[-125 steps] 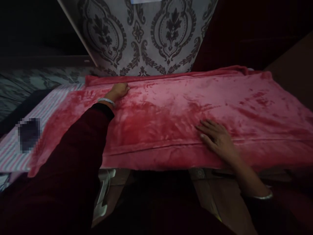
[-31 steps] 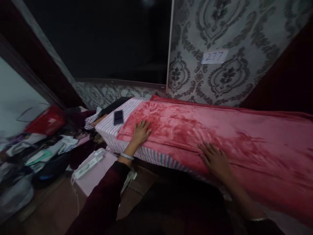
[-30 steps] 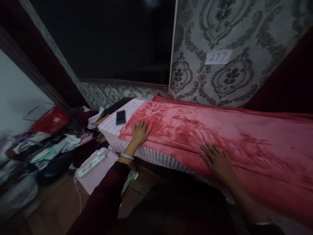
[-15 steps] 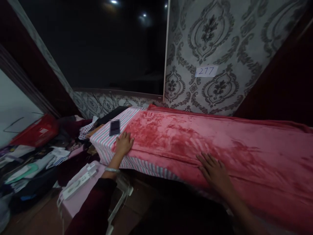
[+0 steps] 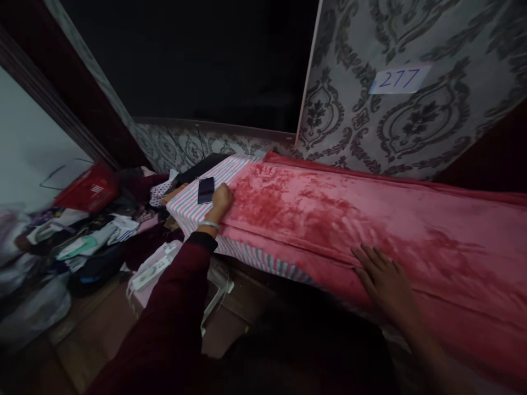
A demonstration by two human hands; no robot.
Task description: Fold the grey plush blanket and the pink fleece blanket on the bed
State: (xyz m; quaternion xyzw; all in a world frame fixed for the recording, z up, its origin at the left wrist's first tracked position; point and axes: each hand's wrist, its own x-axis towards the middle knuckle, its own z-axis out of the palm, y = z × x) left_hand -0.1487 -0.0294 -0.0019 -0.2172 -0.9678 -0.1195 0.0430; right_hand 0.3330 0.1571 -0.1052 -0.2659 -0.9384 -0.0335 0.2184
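A plush red-pink blanket (image 5: 313, 211) lies folded lengthwise over a striped cloth (image 5: 187, 197) on a long low surface. At the blanket's left end my left hand (image 5: 222, 198) is closed, its fingers curled down against the blanket's edge; the fingertips are hidden. Just left of that hand, a dark phone (image 5: 206, 190) rests on the stripes. My right hand (image 5: 385, 274) lies flat on the blanket's front part, fingers stretched out, holding nothing.
A power strip (image 5: 154, 269) sits on a pink-covered stool to the left. Heaped clothes (image 5: 102, 236) and a red basket (image 5: 88, 186) are beyond it. Behind the blanket, a large dark television screen (image 5: 206, 66) hangs on the patterned wall (image 5: 349, 115).
My left hand has gone from lying flat with spread fingers to closed at the blanket's left end. My right hand stays flat on the blanket. The view has shifted.
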